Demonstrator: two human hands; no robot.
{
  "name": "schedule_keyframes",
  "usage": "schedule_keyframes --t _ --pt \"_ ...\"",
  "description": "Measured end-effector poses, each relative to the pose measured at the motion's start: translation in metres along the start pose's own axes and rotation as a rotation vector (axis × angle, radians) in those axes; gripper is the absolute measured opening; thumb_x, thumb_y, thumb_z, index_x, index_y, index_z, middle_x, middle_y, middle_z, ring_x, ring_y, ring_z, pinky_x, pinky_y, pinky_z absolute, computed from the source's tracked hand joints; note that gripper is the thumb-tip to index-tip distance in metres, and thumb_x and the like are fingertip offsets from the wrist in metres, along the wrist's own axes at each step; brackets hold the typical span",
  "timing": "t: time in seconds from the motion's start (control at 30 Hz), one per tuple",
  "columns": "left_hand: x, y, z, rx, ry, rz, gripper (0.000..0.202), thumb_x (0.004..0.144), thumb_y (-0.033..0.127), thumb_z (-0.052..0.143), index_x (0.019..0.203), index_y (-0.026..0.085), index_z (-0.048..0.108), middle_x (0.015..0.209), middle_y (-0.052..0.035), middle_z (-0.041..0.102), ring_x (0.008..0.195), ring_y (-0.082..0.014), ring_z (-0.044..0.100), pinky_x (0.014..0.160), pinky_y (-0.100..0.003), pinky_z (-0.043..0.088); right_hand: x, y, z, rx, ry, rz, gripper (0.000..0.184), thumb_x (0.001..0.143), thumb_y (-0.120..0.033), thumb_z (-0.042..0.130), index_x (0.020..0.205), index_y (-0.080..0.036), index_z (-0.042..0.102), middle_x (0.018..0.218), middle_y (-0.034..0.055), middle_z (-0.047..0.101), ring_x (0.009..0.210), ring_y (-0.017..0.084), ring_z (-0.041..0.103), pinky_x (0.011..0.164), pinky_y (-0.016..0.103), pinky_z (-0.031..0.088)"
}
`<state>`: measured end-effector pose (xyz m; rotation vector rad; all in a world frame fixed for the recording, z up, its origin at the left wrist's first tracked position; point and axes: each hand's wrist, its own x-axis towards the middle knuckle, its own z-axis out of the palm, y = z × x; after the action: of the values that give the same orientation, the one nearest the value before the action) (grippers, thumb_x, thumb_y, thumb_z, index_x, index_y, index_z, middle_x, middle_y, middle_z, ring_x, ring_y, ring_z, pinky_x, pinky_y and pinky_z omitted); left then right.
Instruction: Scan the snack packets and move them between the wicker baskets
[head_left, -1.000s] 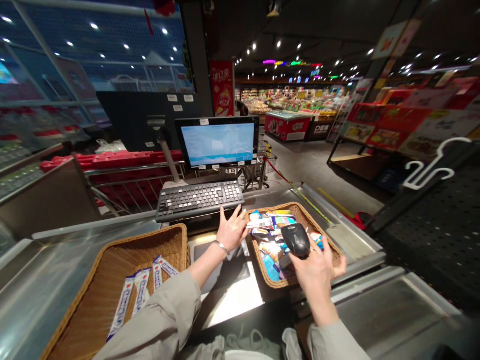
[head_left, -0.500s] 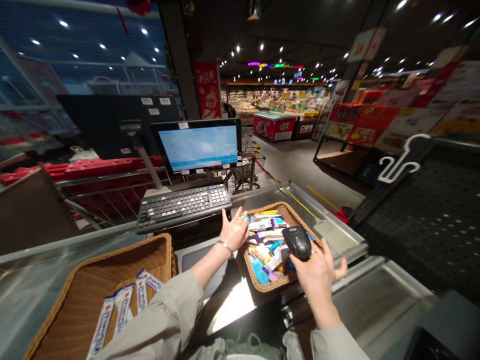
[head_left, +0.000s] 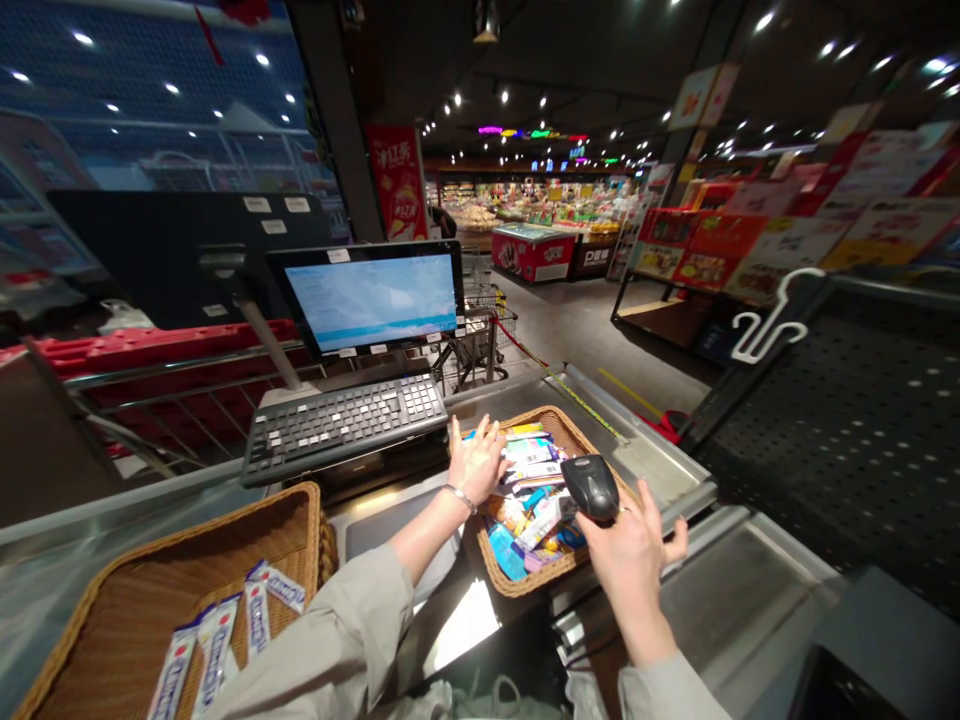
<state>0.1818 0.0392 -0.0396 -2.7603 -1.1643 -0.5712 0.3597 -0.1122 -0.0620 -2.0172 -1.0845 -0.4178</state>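
Over the back left side of a wicker basket (head_left: 501, 590) of wrapped snacks reaches my left hand (head_left: 478, 465), its fingers spread. Its fingertips are at the snack bars (head_left: 531, 455); whether they touch is unclear. A black barcode scanner (head_left: 590, 487) is in my right hand (head_left: 630, 555), above the right side of that basket. Thumb and some fingers hold it from behind, while other fingers stick out. Colourful packets lie jumbled in the basket, partly hidden by the hand and the scanner.
A second wicker basket (head_left: 247, 520) at the left holds several white-and-purple bars (head_left: 214, 655). Behind stand a keyboard (head_left: 345, 420) and a lit monitor (head_left: 375, 295). A white hook (head_left: 776, 320) hangs on the dark panel at right. Shopping carts (head_left: 480, 330) stand beyond the counter.
My left hand has moved right and slightly inward over the snacks in the basket. My right hand keeps the scanner at nearly the same place. The view has turned a little to the right.
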Motion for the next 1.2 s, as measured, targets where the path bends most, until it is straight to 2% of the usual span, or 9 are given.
schedule_keyframes --t 0.27,0.5,0.67,0.9,1.03,1.2 --pt "-0.018 -0.014 -0.007 0.0 0.086 -0.002 0.036 0.097 0.039 0.052 0.128 0.021 0.06 0.141 -0.0148 0.059 0.143 -0.0329 0.042 0.117 -0.076 0.006 0.003 -0.005 0.01 0.019 -0.009 0.008 0.04 0.079 -0.055 0.047 0.082 -0.022 0.071 0.102 0.0104 0.075 0.128 0.032 0.05 0.104 0.053 0.024" --pt "-0.049 -0.033 -0.027 0.019 0.082 -0.043 0.045 0.097 0.043 0.052 0.136 0.022 0.055 0.147 -0.0124 0.054 0.146 -0.033 0.036 0.119 -0.073 0.007 0.003 -0.029 0.018 0.055 -0.046 0.016 0.048 0.079 -0.061 0.044 0.089 -0.023 0.072 0.107 0.0123 0.074 0.126 0.032 0.051 0.105 0.056 0.02" --pt "-0.077 -0.047 -0.044 0.045 0.075 -0.074 0.049 0.096 0.043 0.055 0.14 0.023 0.052 0.149 -0.0134 0.051 0.146 -0.0335 0.035 0.118 -0.073 0.005 -0.001 -0.045 0.025 0.101 -0.076 -0.045 0.054 0.08 -0.064 0.045 0.094 -0.019 0.072 0.105 0.016 0.073 0.124 0.034 0.051 0.104 0.057 0.02" --pt "-0.124 -0.07 -0.067 0.088 0.089 -0.166 0.042 0.094 0.041 0.058 0.133 0.024 0.059 0.148 -0.013 0.053 0.146 -0.0334 0.036 0.118 -0.073 0.005 -0.012 -0.079 0.029 0.153 -0.121 -0.13 0.057 0.082 -0.069 0.044 0.093 -0.021 0.073 0.105 0.0156 0.074 0.124 0.033 0.052 0.105 0.053 0.019" --pt "-0.159 -0.087 -0.077 0.116 0.112 -0.233 0.04 0.095 0.037 0.057 0.132 0.024 0.06 0.145 -0.0131 0.056 0.144 -0.0325 0.04 0.118 -0.073 0.007 -0.021 -0.097 0.033 0.203 -0.156 -0.187 0.054 0.081 -0.07 0.045 0.085 -0.023 0.072 0.099 0.0119 0.075 0.124 0.034 0.052 0.107 0.054 0.016" --pt "-0.21 -0.111 -0.083 0.142 0.099 -0.367 0.037 0.096 0.035 0.054 0.131 0.024 0.06 0.145 -0.0124 0.055 0.142 -0.032 0.042 0.116 -0.075 0.011 -0.037 -0.121 0.036 0.22 -0.22 -0.232 0.052 0.082 -0.067 0.044 0.087 -0.024 0.072 0.104 0.01 0.075 0.126 0.031 0.051 0.104 0.051 0.024"
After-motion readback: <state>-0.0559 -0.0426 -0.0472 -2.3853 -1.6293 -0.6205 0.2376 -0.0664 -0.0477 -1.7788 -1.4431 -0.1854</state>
